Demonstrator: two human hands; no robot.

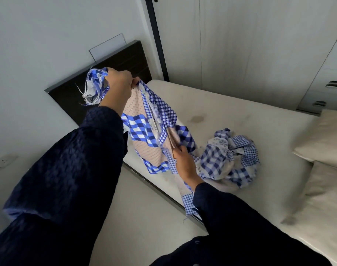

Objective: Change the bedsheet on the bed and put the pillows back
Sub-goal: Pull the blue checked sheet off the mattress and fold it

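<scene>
A blue-and-white checked bedsheet (pixel 150 129) with pale pink patches hangs between my hands; the rest of it lies bunched on the bare cream mattress (pixel 231 112). My left hand (pixel 118 84) is raised near the headboard and grips a frayed corner of the sheet in its fist. Lower down, my right hand (pixel 185 164) pinches the sheet's edge above the near side of the mattress. Two cream pillows (pixel 325 135) lie stacked at the right end of the bed.
A dark wooden headboard (pixel 125 60) stands against the white wall. White wardrobe doors (pixel 240 45) rise behind the bed and a chest of drawers (pixel 329 85) stands at the far right. Pale floor (pixel 140 217) runs along the bed's near side, with a wall socket (pixel 4 161) low on the left.
</scene>
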